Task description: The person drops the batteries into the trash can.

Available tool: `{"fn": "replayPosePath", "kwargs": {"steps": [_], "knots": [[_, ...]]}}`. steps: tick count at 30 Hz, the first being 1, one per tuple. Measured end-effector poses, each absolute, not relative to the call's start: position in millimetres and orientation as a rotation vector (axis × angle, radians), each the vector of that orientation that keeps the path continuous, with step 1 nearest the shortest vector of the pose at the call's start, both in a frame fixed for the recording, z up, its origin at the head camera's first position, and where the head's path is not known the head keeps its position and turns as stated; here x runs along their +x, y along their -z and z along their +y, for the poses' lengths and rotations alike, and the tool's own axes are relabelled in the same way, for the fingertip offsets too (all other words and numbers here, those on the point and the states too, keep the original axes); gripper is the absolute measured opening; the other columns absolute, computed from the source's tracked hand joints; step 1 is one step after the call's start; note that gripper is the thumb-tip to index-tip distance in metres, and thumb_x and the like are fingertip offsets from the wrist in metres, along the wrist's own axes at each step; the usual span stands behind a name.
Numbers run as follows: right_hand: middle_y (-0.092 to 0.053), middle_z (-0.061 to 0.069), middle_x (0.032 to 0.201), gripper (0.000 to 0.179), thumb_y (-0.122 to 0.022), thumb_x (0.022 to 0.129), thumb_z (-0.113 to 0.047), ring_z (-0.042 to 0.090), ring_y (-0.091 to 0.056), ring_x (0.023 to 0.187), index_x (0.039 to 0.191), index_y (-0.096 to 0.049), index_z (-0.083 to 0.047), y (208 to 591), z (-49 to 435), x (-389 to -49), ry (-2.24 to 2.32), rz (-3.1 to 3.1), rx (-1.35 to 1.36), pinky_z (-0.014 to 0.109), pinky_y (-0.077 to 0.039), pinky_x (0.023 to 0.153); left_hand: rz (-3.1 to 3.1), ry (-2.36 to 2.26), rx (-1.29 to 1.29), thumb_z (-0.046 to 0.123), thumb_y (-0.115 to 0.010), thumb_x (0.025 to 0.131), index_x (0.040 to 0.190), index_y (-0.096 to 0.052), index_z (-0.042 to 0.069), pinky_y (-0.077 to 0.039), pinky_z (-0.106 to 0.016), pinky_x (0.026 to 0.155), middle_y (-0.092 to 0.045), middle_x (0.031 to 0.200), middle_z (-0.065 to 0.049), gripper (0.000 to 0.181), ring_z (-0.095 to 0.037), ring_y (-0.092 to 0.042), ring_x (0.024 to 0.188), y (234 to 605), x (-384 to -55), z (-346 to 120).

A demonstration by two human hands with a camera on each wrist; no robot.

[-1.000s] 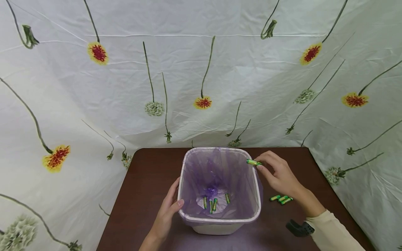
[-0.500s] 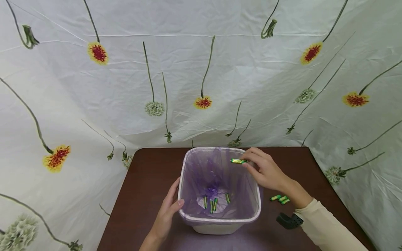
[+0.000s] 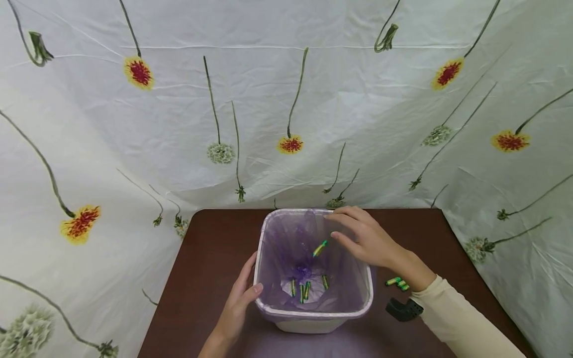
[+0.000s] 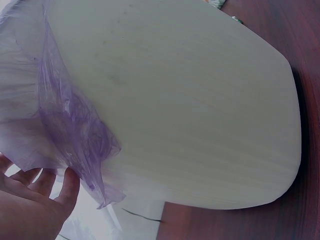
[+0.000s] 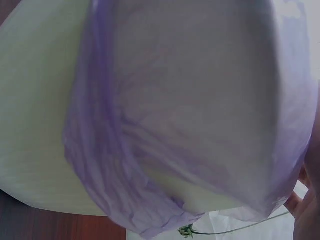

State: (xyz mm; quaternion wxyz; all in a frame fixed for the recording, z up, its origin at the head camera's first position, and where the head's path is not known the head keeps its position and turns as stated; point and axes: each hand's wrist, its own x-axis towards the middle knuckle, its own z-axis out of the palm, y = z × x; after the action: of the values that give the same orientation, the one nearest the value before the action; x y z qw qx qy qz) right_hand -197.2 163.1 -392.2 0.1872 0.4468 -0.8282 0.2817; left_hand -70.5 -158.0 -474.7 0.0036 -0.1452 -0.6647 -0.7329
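A white trash bin (image 3: 309,325), lined with a translucent purple bag (image 3: 342,258), stands on the dark table. My left hand (image 3: 235,306) holds its left side, thumb over the rim and fingers along the outside; in the left wrist view those fingers touch the bag's overhanging edge. Above the bin's right rim is my right hand (image 3: 369,241), thumb and fingers spread apart with nothing between them. A green and yellow battery (image 3: 320,248) hangs in the air inside the bin, just off the fingertips. Several similar batteries (image 3: 307,290) lie on the bin's bottom.
To the right of the bin, a small group of green batteries (image 3: 394,281) lies on the brown table (image 3: 215,248). A black strap-like device (image 3: 404,309) is on the right wrist. Flower-printed white cloth (image 3: 250,99) hangs behind and beside the table.
My right hand has moved left over the bin and let go of the battery, which has dropped below the fingers. The left hand has stayed on the bin's side.
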Motion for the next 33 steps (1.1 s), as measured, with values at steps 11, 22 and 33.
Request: {"fn": "replayPosePath", "kwargs": {"steps": [11, 22, 33], "knots": [[-0.066, 0.009, 0.126, 0.034, -0.075, 0.092, -0.01, 0.028, -0.06, 0.117, 0.125, -0.072, -0.007, 397.0, 171.6, -193.1, -0.789, -2.324, 1.202, 0.051, -0.048, 0.093, -2.072, 2.309, -0.466, 0.006, -0.044, 0.102, 0.164, -0.024, 0.008, -0.044, -0.03, 0.104, -0.027, 0.163, -0.022, 0.065, -0.031, -0.048, 0.136, 475.8, -69.6, -157.8], [-0.066, 0.011, 0.126, 0.035, -0.075, 0.091, -0.003, 0.02, -0.058, 0.099, 0.125, -0.072, -0.006, 398.0, 188.9, -185.3, -0.819, -2.334, 1.144, 0.038, -0.047, 0.074, -2.082, 2.278, -0.45, 0.007, -0.044, 0.102, 0.164, -0.027, 0.011, -0.04, -0.028, 0.107, -0.03, 0.164, -0.018, 0.065, -0.025, -0.044, 0.139, 476.7, -68.9, -157.2], [-0.066, 0.007, 0.119, 0.033, -0.077, 0.087, 0.0, 0.026, -0.061, 0.11, 0.119, -0.074, -0.004, 401.7, 211.2, -182.7, -0.839, -2.33, 1.088, 0.041, -0.049, 0.087, -2.112, 2.244, -0.401, 0.008, -0.045, 0.101, 0.164, -0.027, 0.01, -0.035, -0.024, 0.108, -0.03, 0.164, -0.016, 0.065, -0.02, -0.041, 0.142, 477.5, -70.6, -156.6]]}}
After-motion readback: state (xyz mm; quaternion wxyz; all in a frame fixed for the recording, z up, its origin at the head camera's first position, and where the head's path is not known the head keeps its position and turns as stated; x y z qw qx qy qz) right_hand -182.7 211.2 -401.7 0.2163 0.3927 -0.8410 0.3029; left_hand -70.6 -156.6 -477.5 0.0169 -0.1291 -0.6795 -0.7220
